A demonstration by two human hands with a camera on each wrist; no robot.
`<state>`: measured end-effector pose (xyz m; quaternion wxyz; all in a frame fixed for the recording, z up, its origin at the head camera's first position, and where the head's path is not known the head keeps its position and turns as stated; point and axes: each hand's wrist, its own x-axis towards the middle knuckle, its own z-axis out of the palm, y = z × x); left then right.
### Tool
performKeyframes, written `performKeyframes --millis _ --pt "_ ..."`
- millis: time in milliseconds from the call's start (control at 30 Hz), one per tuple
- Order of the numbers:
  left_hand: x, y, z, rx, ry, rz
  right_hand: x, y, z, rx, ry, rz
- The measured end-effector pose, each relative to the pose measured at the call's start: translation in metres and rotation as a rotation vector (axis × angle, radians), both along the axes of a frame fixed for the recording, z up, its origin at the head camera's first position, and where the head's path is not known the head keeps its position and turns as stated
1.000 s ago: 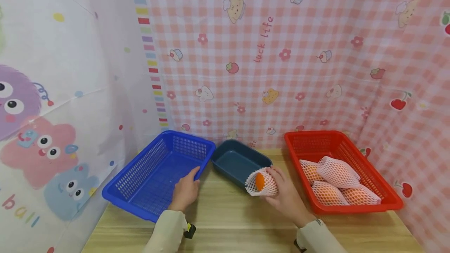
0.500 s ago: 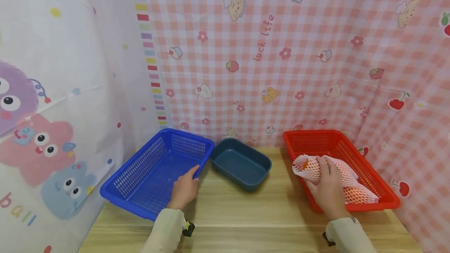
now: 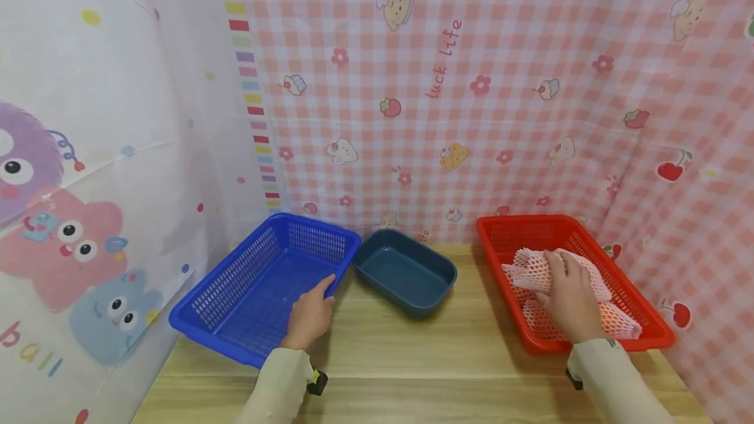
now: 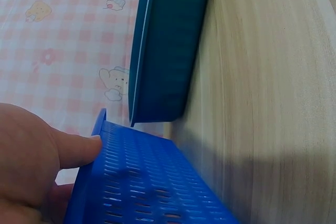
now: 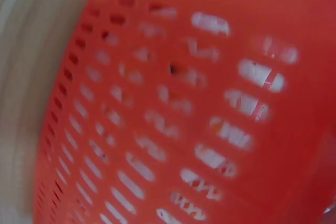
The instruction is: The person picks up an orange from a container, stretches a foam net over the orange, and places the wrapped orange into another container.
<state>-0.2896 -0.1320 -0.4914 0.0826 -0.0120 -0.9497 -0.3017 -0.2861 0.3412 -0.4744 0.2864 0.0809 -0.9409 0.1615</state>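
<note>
My left hand [image 3: 310, 313] grips the near right rim of the blue basket [image 3: 203, 339]. In the left wrist view its thumb [image 4: 79, 149] lies over that rim. Inside the red basket [image 3: 660, 340], my right hand [image 3: 570, 303] holds an orange fruit in a white foam net [image 3: 529, 271], fingers curved over the top. More netted fruit [image 3: 623, 323] lies beneath and beside it, partly covered by the hand. In the right wrist view the perforated red basket wall [image 5: 157, 93] fills most of the blurred picture, and the right hand is hidden.
A dark teal dish [image 3: 406, 280] stands between the two baskets, close to the blue one. All three containers rest on a light wooden table [image 3: 406, 358]. A pink checked cloth [image 3: 412, 110] hangs behind, and a white printed cloth [image 3: 147, 169] on the left.
My right hand has carried the netted fruit from beside the teal dish rightward and down into the red basket, among the other netted fruit. The left hand stays on the blue basket's rim.
</note>
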Motion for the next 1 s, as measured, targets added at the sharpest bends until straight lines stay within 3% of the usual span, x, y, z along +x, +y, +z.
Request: performKeyframes --millis 267,400,733,867,1000 --pt "-0.001 0.001 0.0 0.003 -0.018 0.011 -0.019 0.004 -0.006 0.201 -0.015 0.079" --pt "-0.001 0.002 -0.001 0.002 -0.025 0.013 -0.023 0.004 -0.011 0.24 -0.004 0.085" --pt "0.001 0.0 0.001 -0.009 0.011 0.002 -0.004 0.0 0.008 0.224 -0.196 0.126" --pt "0.002 0.001 0.0 -0.013 0.023 0.004 0.003 0.004 0.007 0.228 -0.136 0.095" --pt "0.001 0.002 0.0 -0.016 0.009 0.01 0.009 0.004 0.001 0.183 -0.073 -0.028"
